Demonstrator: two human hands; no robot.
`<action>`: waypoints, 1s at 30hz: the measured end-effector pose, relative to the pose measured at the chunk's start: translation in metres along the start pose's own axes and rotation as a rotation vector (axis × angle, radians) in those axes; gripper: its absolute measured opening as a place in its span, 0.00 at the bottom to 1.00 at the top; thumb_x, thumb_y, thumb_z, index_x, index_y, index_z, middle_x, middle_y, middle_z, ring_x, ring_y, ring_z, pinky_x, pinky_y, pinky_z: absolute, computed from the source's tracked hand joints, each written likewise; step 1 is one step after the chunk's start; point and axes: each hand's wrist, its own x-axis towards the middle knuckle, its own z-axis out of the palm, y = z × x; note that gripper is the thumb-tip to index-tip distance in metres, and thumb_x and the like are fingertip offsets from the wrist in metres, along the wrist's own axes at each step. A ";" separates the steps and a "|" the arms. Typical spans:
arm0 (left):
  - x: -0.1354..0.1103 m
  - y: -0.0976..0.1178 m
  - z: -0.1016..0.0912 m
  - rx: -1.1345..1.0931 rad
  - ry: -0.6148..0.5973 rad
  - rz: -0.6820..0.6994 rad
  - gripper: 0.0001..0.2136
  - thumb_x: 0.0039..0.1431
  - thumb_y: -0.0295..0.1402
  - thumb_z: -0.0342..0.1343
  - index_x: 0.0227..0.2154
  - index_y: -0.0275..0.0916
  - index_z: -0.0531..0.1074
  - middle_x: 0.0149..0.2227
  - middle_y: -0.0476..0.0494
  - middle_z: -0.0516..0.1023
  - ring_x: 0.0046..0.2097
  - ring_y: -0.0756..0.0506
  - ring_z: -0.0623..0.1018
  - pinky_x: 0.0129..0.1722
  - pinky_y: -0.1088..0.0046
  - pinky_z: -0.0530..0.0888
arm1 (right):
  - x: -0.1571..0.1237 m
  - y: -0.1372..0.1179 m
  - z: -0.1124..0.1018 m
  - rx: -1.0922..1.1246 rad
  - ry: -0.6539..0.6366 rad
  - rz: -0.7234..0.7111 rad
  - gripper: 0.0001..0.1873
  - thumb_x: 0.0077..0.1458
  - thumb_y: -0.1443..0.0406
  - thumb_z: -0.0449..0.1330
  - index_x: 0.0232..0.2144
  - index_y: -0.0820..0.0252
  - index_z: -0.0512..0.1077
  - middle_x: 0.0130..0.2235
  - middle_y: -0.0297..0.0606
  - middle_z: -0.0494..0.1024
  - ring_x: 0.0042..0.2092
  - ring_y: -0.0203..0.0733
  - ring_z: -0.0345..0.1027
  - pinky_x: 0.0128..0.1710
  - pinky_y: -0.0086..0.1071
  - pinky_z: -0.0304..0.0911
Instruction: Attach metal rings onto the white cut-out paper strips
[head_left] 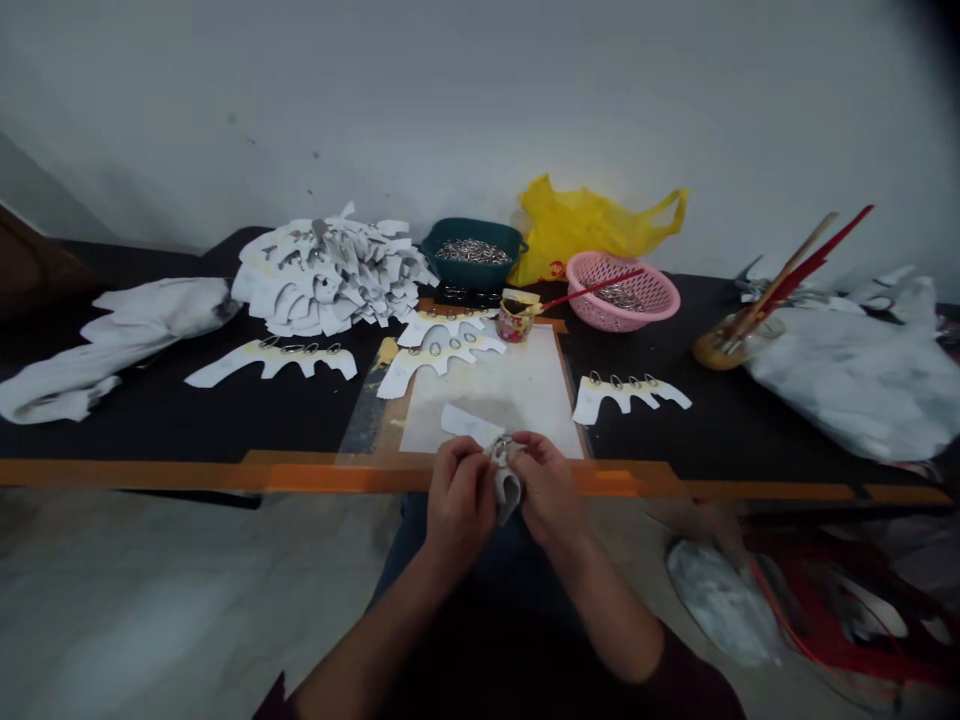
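At the table's front edge, my left hand [461,500] and my right hand [551,500] pinch a white cut-out piece [508,490] between them. It is bent into a loop, and one flat end points up and left over the white sheet [517,390]. A bit of metal shows at my fingertips, partly covered by them. Similar white pieces with metal rings along a yellowish, glue-like edge lie to the left [232,365], ahead [401,372] and to the right [592,402]. A small patterned cup [514,322] with a red stick stands beyond the sheet.
A heap of white pieces [300,290] is at the back left, beside a crumpled white cloth [157,320]. A green basket [472,268] and a pink basket [622,315] hold metal rings. Also there: a yellow bag [577,225], a jar with sticks [718,350] and a white plastic bag [847,370].
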 end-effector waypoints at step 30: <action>0.006 0.005 0.010 -0.644 -0.198 -0.835 0.08 0.43 0.32 0.60 0.26 0.35 0.70 0.25 0.50 0.72 0.27 0.52 0.71 0.29 0.76 0.69 | -0.017 0.023 -0.025 -0.400 0.087 -0.444 0.10 0.47 0.69 0.57 0.35 0.57 0.64 0.33 0.33 0.71 0.32 0.34 0.65 0.33 0.29 0.63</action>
